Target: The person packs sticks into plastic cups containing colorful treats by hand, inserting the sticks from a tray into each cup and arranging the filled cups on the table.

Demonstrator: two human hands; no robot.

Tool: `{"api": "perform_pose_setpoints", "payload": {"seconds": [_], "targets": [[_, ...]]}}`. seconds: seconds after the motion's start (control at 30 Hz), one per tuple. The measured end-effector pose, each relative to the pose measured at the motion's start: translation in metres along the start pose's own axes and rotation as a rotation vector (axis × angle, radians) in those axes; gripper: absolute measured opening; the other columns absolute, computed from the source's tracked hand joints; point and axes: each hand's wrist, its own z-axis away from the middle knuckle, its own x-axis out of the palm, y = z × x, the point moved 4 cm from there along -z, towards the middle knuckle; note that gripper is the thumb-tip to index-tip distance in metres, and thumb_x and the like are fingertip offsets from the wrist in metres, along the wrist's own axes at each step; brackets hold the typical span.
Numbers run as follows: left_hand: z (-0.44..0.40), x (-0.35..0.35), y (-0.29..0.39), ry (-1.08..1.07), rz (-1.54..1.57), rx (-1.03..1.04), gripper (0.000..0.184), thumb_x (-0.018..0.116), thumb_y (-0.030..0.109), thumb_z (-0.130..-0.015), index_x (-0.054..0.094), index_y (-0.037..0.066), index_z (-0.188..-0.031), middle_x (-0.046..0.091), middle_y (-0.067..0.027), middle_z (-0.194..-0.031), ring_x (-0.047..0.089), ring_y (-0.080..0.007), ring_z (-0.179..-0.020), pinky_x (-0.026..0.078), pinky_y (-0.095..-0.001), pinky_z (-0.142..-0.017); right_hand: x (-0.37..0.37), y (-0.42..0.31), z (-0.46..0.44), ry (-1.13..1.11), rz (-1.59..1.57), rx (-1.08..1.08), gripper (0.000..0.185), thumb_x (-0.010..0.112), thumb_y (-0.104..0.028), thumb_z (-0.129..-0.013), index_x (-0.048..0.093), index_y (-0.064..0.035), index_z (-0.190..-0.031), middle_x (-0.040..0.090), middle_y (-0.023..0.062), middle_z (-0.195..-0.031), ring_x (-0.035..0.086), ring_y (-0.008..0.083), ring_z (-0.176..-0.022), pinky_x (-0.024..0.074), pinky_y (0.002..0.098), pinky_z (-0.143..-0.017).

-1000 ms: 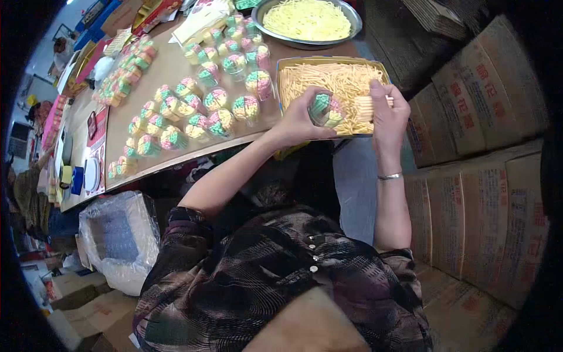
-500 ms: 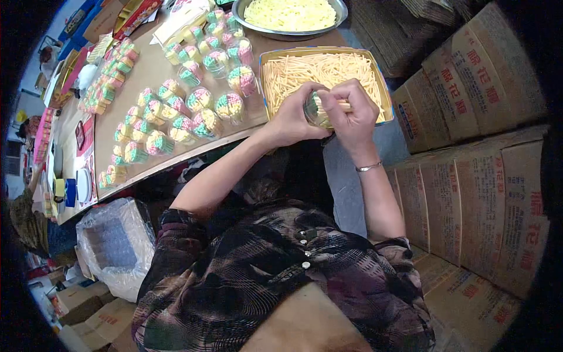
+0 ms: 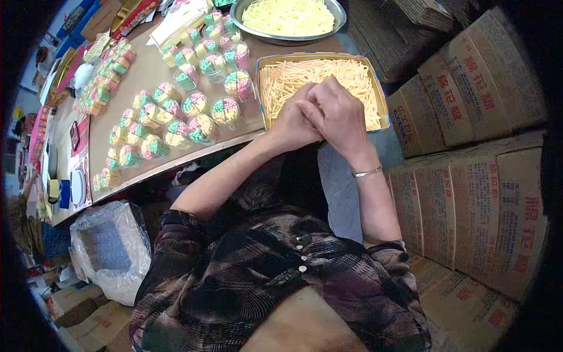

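My left hand [image 3: 293, 120] is closed around a clear plastic cup, now hidden behind my fingers. My right hand [image 3: 339, 114] lies folded over the top of it, fingers bent in and meeting the left hand; whatever is under them cannot be seen. Both hands are above the near side of a shallow box [image 3: 262, 88] filled with thin pale-orange sticks [image 3: 293, 70]. To the left stand several clear cups [image 3: 226, 111] packed with pink, green and yellow sticks, their ends forming coloured wedges.
A metal basin [image 3: 340, 20] of pale yellow pieces [image 3: 287, 14] sits behind the box. More filled cups [image 3: 99, 88] line the far left of the table [image 3: 141, 70]. Stacked cardboard cartons [image 3: 469, 199] rise at my right. A plastic-wrapped bundle [image 3: 111, 246] is below the table's left edge.
My right hand has turned and closed down over the cup, covering the opening and the pale sticks its fingers held there. The view has shifted slightly.
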Motion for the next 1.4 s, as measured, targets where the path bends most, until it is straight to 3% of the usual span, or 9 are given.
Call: {"api": "perform_pose_setpoints", "payload": {"seconds": [0.2, 0.33, 0.47, 0.5, 0.63, 0.8, 0.97, 1.27, 1.4], "targets": [[-0.002, -0.006, -0.004, 0.082, 0.146, -0.061, 0.058, 0.074, 0.004, -0.061, 0.048, 0.003, -0.113, 0.057, -0.0112, -0.099, 0.057, -0.0214, -0.086, 0.048, -0.0303, -0.076, -0.004, 0.012, -0.002, 0.263, -0.475, 0.149, 0.042, 0.047, -0.042, -0.095, 0.056, -0.0021, -0.099, 0.055, 0.0100, -0.087, 0.055, 0.0204, -0.072, 0.0447, 0.0318, -0.064], [-0.001, -0.008, -0.019, 0.045, 0.162, -0.134, 0.063, 0.075, 0.003, -0.064, 0.043, 0.004, -0.119, 0.054, -0.0100, -0.105, 0.056, -0.0206, -0.094, 0.047, -0.0318, -0.081, -0.008, 0.037, 0.004, 0.354, -0.809, 0.395, 0.035, 0.053, -0.032, -0.093, 0.057, 0.0017, -0.101, 0.056, 0.0088, -0.097, 0.052, 0.0132, -0.074, 0.0450, 0.0275, -0.068], [-0.003, -0.021, -0.014, 0.143, 0.139, 0.064, 0.069, 0.076, 0.000, -0.063, 0.040, 0.005, -0.122, 0.052, -0.0101, -0.110, 0.056, -0.0213, -0.097, 0.047, -0.0328, -0.086, 0.004, 0.084, 0.023, 0.381, -0.829, 0.684, 0.030, 0.056, -0.029, -0.092, 0.059, 0.0009, -0.097, 0.058, 0.0075, -0.096, 0.051, 0.0128, -0.071, 0.0445, 0.0245, -0.067], [-0.002, -0.022, -0.015, 0.145, 0.136, 0.059, 0.069, 0.076, 0.000, -0.063, 0.040, 0.005, -0.122, 0.052, -0.0101, -0.110, 0.056, -0.0213, -0.097, 0.047, -0.0328, -0.086, 0.011, 0.095, 0.030, 0.377, -0.833, 0.685, 0.030, 0.056, -0.029, -0.092, 0.059, 0.0009, -0.097, 0.058, 0.0075, -0.096, 0.051, 0.0128, -0.071, 0.0445, 0.0245, -0.067], [-0.002, -0.024, -0.017, 0.128, 0.128, 0.074, 0.072, 0.076, -0.001, -0.062, 0.040, 0.006, -0.123, 0.051, -0.0098, -0.112, 0.055, -0.0212, -0.100, 0.045, -0.0332, -0.091, 0.049, 0.126, 0.056, -0.079, -0.142, 0.553, 0.021, 0.057, -0.021, -0.090, 0.061, -0.0011, -0.091, 0.059, 0.0048, -0.090, 0.050, 0.0111, -0.068, 0.0429, 0.0220, -0.063], [0.001, -0.024, -0.025, 0.144, 0.190, -0.038, 0.073, 0.076, -0.001, -0.061, 0.039, 0.006, -0.124, 0.051, -0.0097, -0.113, 0.053, -0.0206, -0.103, 0.044, -0.0331, -0.093, 0.006, 0.062, 0.027, 0.152, -0.424, 0.490, 0.011, 0.060, -0.013, -0.087, 0.061, -0.0027, -0.087, 0.058, 0.0028, -0.080, 0.050, 0.0099, -0.066, 0.0413, 0.0215, -0.060], [-0.008, -0.020, -0.027, 0.300, -0.061, -0.045, 0.070, 0.076, 0.000, -0.063, 0.041, 0.005, -0.123, 0.051, -0.0104, -0.112, 0.053, -0.0211, -0.103, 0.043, -0.0327, -0.094, 0.016, 0.018, 0.020, -0.012, -0.481, 0.402, 0.005, 0.061, -0.007, -0.085, 0.059, -0.0025, -0.083, 0.057, 0.0022, -0.073, 0.048, 0.0092, -0.062, 0.0401, 0.0222, -0.057], [-0.008, -0.051, -0.034, 0.381, -0.117, -0.086, 0.063, 0.076, 0.006, -0.061, 0.045, 0.003, -0.116, 0.050, -0.0118, -0.104, 0.052, -0.0237, -0.094, 0.045, -0.0334, -0.085, 0.035, 0.052, 0.049, -0.010, -0.453, 0.496, 0.008, 0.062, -0.006, -0.084, 0.058, -0.0018, -0.079, 0.055, 0.0005, -0.067, 0.046, 0.0091, -0.059, 0.0394, 0.0213, -0.056], [-0.002, -0.128, -0.020, 0.491, -0.283, -0.164, 0.063, 0.075, 0.005, -0.062, 0.044, 0.002, -0.116, 0.050, -0.0130, -0.103, 0.052, -0.0238, -0.094, 0.046, -0.0344, -0.086, 0.045, 0.066, 0.051, -0.146, -0.357, 0.545, 0.013, 0.061, -0.009, -0.086, 0.056, -0.0011, -0.077, 0.053, 0.0000, -0.067, 0.045, 0.0096, -0.060, 0.0400, 0.0222, -0.058]]}}
